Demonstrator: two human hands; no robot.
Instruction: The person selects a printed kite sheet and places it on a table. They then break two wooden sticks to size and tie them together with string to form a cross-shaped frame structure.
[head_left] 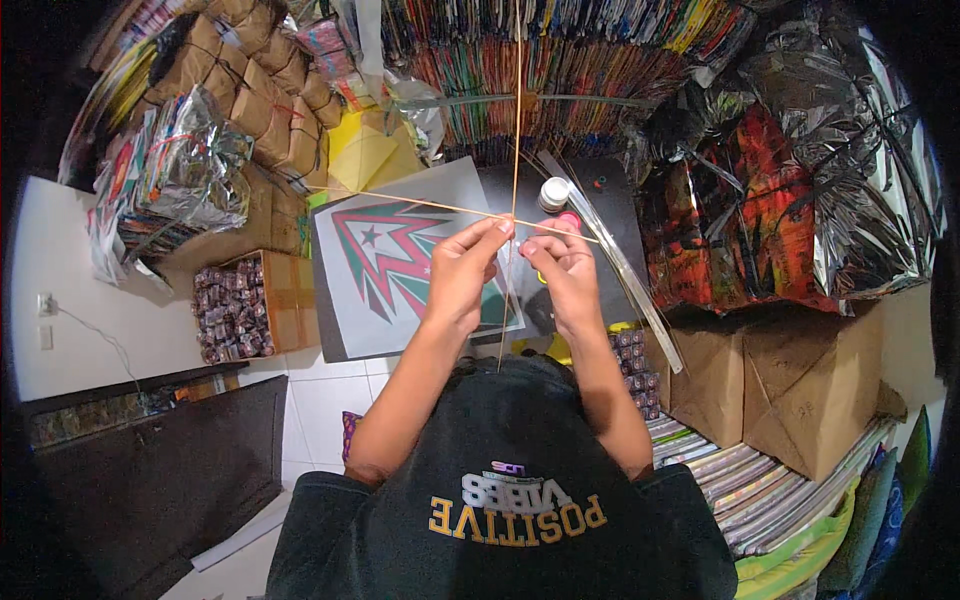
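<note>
Two thin sticks, pale brown like split bamboo, cross in front of me. One upright stick (517, 120) runs from the top of the view down toward my chest. A cross stick (400, 200) slants from the left to just past my right hand. My left hand (462, 270) is closed, thumb and forefinger pinching the sticks where they meet. Close beside the crossing, my right hand (572, 285) has its fingers curled in a pinch; what lies between them is too small to tell. Below is a white sheet (352, 325) with a red, green and black zigzag design and a star.
The sheet lies on a dark board (612, 195), alongside a white-topped round container (554, 192) and long thin strips (640, 310). Left stands an open carton (290, 300) of small packs. Large cartons (790, 370) stand right, and stacked colourful sheets (540, 130) fill the back.
</note>
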